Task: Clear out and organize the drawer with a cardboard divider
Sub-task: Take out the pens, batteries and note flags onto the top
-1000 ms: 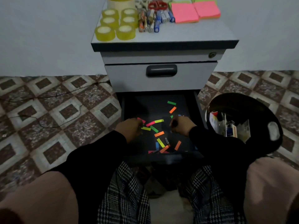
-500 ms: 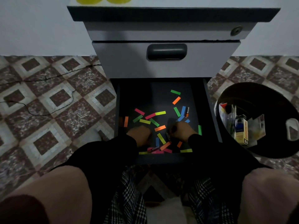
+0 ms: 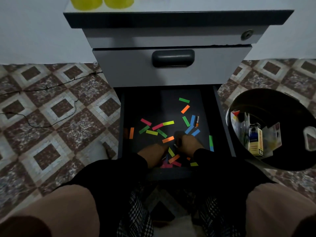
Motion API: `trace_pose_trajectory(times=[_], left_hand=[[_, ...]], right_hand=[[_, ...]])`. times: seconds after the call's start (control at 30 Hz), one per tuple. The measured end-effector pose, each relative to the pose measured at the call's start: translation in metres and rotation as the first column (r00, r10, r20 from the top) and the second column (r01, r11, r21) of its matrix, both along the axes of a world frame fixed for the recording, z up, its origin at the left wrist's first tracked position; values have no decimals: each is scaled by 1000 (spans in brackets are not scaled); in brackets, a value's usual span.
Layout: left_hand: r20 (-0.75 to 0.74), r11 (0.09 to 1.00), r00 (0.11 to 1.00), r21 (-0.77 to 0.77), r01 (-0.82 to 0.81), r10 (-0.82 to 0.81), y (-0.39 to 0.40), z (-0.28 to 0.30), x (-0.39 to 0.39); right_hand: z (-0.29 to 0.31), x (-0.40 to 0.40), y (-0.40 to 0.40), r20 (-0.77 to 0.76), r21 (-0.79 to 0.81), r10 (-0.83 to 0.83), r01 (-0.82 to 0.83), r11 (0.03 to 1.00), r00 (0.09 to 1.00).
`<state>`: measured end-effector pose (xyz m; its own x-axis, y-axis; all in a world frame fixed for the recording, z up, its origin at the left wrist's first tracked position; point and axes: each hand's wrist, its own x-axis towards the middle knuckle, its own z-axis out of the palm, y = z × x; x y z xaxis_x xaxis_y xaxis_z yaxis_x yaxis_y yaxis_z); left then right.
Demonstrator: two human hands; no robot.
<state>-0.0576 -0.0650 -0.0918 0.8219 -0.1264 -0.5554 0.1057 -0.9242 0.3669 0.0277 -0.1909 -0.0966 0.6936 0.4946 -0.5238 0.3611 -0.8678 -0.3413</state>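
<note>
drawer (image 3: 220,117) is the story here, the bottom one, pulled out in front of the knees, and both hands are down at its near end. right hand (image 3: 189,145) is curled over something small and dark with a pale tip, though what it grips i cannot tell; left hand (image 3: 153,151) is knuckles-up beside it, and whether its grip is closed on anything is hidden. around them lie bright paper strips (image 3: 168,123) scattered over the drawer floor, and a battery (image 3: 197,121) sits further back to the right. black bin (image 3: 266,166) stands just right of the drawer, already holding packaging. looks like the clearing-out step, far from done; no cardboard divider in view. next calls for gathering those flat strips, which will want pinching or sweeping together.
</note>
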Motion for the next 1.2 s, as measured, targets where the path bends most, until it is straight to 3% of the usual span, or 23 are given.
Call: trace_pose_trajectory(times=[0.17, 0.27, 0.47, 0.7, 0.8, 1.0, 1.13, 1.2], left_hand=[[12, 999, 999, -7, 45, -45, 1, 2, -1], [35, 999, 999, 27, 34, -35, 7, -2, 0], [60, 979, 977, 9, -204, 203, 32, 2, 6], [100, 915, 910, -28, -402, 403, 54, 10, 18], [112, 874, 866, -77, -481, 487, 59, 13, 25], [138, 800, 794, -218, -558, 592, 68, 22, 27], [205, 777, 759, -308, -549, 617, 70, 35, 28], [219, 768, 746, -324, -553, 629, 74, 37, 28]], right_hand=[[9, 25, -4, 41, 11, -206, 206, 979, 978], [8, 28, -9, 53, -10, -184, 185, 983, 982], [1, 32, -8, 99, 37, -284, 282, 959, 954], [-2, 22, -10, 42, -100, 25, -21, 995, 999], [4, 22, -7, 65, -118, 26, -18, 993, 998], [1, 23, 1, 131, -50, -101, 108, 993, 986], [-4, 47, -6, 207, 144, -432, 409, 901, 878], [-3, 64, -13, 230, 145, -465, 442, 885, 855]])
